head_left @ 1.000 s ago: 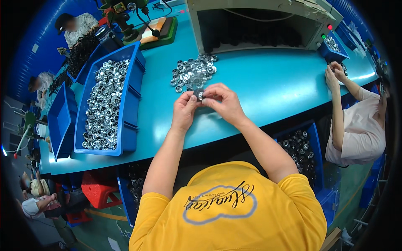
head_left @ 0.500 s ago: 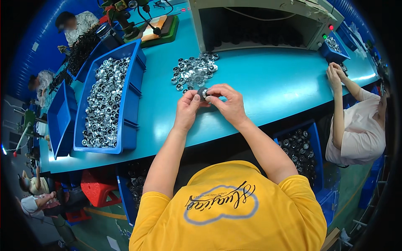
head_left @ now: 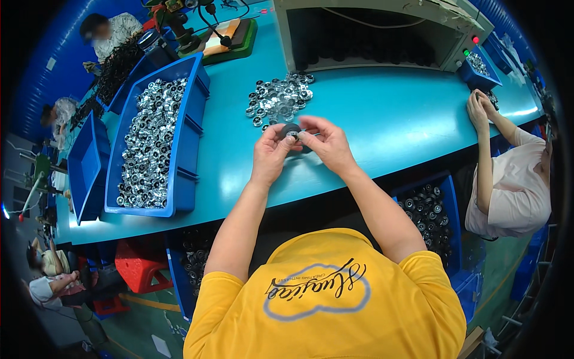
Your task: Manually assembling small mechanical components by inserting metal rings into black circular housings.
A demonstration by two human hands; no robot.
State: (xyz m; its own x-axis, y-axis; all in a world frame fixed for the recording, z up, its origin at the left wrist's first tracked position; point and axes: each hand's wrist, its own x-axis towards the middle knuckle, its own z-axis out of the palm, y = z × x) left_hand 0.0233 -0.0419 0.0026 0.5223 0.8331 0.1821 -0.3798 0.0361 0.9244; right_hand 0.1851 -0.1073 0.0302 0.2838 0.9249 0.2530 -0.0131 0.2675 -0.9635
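Note:
Above the near edge of the teal table point(head_left: 359, 137), my two hands meet around a small black wheel point(head_left: 290, 129). My left hand point(head_left: 270, 154) is closed on its left side, thumb against the lower rim. At the wheel's right side, the thumb of my right hand point(head_left: 329, 143) presses near a shiny part at its centre, with the index finger lifted above. What else the fingers hold is too small to make out. Just beyond my hands lies a loose pile of small shiny metal-and-black round parts point(head_left: 280, 99).
A blue bin point(head_left: 190, 143) full of similar round parts stands to the left, beside another blue bin point(head_left: 89, 170). A grey open-fronted machine point(head_left: 382, 67) is at the back. Below the table edge sits a bin of black wheels point(head_left: 427, 212). A co-worker's hands point(head_left: 480, 110) are at the right.
The wheel has turned between my fingers and shows more of its black rim. My right index finger has lifted away from it. My hands stay in nearly the same place.

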